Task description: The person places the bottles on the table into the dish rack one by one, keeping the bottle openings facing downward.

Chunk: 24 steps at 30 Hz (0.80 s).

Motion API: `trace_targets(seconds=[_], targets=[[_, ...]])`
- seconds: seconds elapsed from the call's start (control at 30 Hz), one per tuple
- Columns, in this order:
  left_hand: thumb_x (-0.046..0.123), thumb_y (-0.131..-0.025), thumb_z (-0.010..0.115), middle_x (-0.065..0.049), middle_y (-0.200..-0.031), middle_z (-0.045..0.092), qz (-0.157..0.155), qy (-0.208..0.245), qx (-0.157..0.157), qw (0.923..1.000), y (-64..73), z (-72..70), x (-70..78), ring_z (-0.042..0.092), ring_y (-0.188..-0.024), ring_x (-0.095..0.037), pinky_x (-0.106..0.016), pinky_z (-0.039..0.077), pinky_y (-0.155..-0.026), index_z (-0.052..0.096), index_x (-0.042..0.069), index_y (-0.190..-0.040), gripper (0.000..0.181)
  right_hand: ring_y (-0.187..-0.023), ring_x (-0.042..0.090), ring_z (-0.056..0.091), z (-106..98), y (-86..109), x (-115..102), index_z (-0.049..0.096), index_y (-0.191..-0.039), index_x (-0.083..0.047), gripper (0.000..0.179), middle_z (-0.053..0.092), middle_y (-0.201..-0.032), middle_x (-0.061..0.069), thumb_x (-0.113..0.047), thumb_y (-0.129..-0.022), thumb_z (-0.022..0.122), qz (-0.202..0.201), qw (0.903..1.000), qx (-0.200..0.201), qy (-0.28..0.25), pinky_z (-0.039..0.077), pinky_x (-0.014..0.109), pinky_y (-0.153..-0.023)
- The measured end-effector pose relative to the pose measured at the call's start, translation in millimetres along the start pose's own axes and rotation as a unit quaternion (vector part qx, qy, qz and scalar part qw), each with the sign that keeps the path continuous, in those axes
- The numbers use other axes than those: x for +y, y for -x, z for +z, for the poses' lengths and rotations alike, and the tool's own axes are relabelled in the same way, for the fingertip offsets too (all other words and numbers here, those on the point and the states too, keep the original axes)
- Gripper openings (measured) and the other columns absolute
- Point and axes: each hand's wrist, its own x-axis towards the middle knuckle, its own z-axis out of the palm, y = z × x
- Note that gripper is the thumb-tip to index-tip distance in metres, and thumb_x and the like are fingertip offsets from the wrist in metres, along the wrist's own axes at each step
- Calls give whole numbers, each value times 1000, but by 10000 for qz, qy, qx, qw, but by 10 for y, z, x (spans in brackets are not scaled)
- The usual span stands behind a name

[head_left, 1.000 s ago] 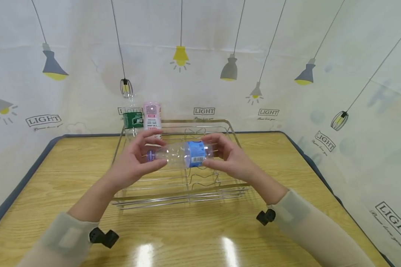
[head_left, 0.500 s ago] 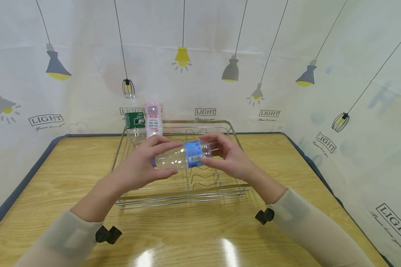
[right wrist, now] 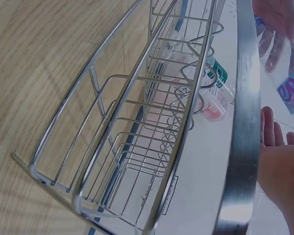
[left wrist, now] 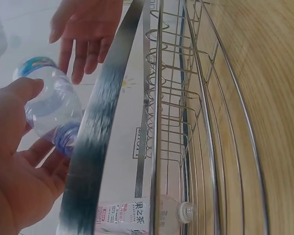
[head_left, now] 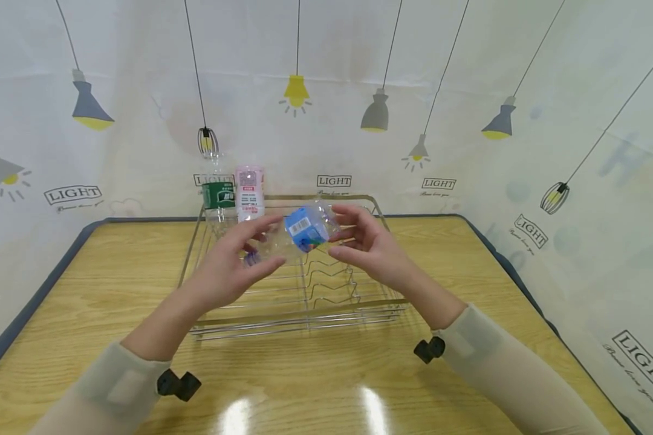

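Note:
A clear plastic bottle (head_left: 305,228) with a blue label is held above the wire rack (head_left: 299,318). It lies tilted, its purple cap end low on the left and its base raised on the right. My left hand (head_left: 223,266) holds it near the cap end, thumb on the near side and fingers behind. My right hand (head_left: 381,251) is beside the base with loosely bent fingers. In the left wrist view a gap shows between the right fingers (left wrist: 83,56) and the bottle. The right wrist view catches only part of the label (right wrist: 293,90).
At the rack's back left corner stand a green-labelled clear bottle (head_left: 219,196) and a pink bottle (head_left: 249,193), its cap end down in the left wrist view. Wavy wire dividers (head_left: 332,281) run along the rack. Beneath is a wooden table (head_left: 305,374), with a lamp-patterned backdrop (head_left: 337,48) behind.
The bottle has turned and tilted from nearly level, its base rising. My left hand has shifted right along it, and the right hand has come off the base.

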Motion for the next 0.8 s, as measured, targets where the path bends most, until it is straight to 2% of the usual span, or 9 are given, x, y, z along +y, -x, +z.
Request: trace_targets(seconds=[0.2,0.4,0.57,0.8], targets=[[20,-108,73,-16,-150,62,-405,783,-64,9961,-7,16,-3,68,-132,-35,-56,58,-108,41,22,-169,69,-131,43,63,28,-3,18,45,-162,-7,68,57,-151,19,3,-100,73,-115,9999,-26,-89,62,30,-101],[21,-112,67,-19,-151,58,-681,1307,-332,9885,-8,72,0,68,-135,-40,-54,60,-109,24,17,-174,76,-138,43,64,82,-37,-31,44,-164,-12,69,58,-153,17,-3,-103,73,-120,9999,-96,30,60,33,-108],[25,-113,66,-20,-153,56,-771,1609,-494,9827,-13,143,-12,68,-135,-42,-52,63,-103,17,21,-176,80,-140,37,64,165,-92,-57,43,-165,-17,70,58,-153,12,-8,-104,75,-38,9999,-85,96,57,36,-113],[27,-112,67,-19,-151,60,-835,1681,-522,9808,-18,245,12,72,-129,-40,-48,66,-96,18,25,-173,79,-130,31,67,287,-146,-72,37,-167,-17,79,58,-150,15,-6,-101,79,147,9998,121,-38,61,35,-105]])
